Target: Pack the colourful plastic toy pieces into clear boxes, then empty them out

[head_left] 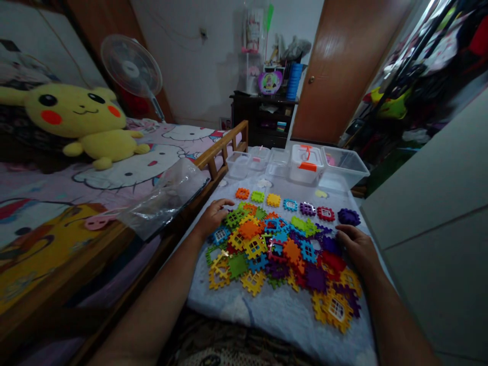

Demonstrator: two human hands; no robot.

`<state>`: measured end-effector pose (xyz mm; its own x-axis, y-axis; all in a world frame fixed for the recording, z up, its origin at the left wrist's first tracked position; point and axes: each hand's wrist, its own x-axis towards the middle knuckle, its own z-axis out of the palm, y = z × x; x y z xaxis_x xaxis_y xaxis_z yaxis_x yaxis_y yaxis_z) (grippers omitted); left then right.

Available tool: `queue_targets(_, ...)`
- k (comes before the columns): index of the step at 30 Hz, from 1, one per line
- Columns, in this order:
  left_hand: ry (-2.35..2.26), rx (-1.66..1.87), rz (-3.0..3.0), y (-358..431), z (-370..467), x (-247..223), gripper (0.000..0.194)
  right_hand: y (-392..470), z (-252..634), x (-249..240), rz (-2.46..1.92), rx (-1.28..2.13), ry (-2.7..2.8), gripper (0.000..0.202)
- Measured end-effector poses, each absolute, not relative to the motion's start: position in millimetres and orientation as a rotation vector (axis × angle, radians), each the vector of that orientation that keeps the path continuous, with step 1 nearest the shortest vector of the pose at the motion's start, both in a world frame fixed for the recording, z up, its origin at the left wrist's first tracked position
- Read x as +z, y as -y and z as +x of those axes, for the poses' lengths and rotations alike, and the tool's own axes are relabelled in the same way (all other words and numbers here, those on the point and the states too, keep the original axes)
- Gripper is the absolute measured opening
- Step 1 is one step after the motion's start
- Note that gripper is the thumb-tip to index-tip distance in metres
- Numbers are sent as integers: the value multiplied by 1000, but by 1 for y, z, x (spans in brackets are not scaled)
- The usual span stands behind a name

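A heap of colourful interlocking plastic tiles (254, 247) with notched edges covers the middle of the cloth-covered table. My left hand (214, 217) rests at the heap's upper left edge, fingers stretched toward the green tiles (235, 217), with nothing visible in it. On the opposite side, my right hand (356, 244) lies beside purple tiles (331, 245), its fingers extended and apart. Whether its fingertips touch those tiles is hard to see. Behind the heap runs a row of separate tiles: orange (242, 193), lime green (257, 196), yellow (273, 200), blue (290, 205), purple (307, 209), red (326, 213) and a dark purple stack (348, 217).
Clear plastic boxes (345, 165) line the table's far edge, one with an orange-handled lid (306, 155). A wooden bed rail (224, 148) borders the left side, with a plastic bag (168, 195) over it. A white cabinet (434, 218) stands close on the right.
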<state>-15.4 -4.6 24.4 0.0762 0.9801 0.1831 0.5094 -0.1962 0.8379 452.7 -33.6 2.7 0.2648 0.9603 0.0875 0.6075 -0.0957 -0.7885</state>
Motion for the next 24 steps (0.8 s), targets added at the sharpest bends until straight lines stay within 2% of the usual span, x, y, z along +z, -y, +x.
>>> queue_targets(6, -1507, 897, 1954, -3, 0, 18, 39, 34, 453, 1, -1784, 598, 1423, 46)
queue_targets(11, -1576, 877, 1918, -14, 8, 18, 35, 34, 453, 2, -1787, 634, 1410, 47)
queue_targets(16, -1645, 666, 1903, -31, 14, 27, 39, 34, 453, 1, -1776, 627, 1428, 45)
queue_targets(20, -1627, 430, 1944, -44, 19, 37, 31, 33, 455, -1, -1774, 654, 1430, 48)
queue_targets(24, -1652, 354, 1977, -51, 22, 43, 25, 33, 454, 0, -1772, 657, 1413, 46)
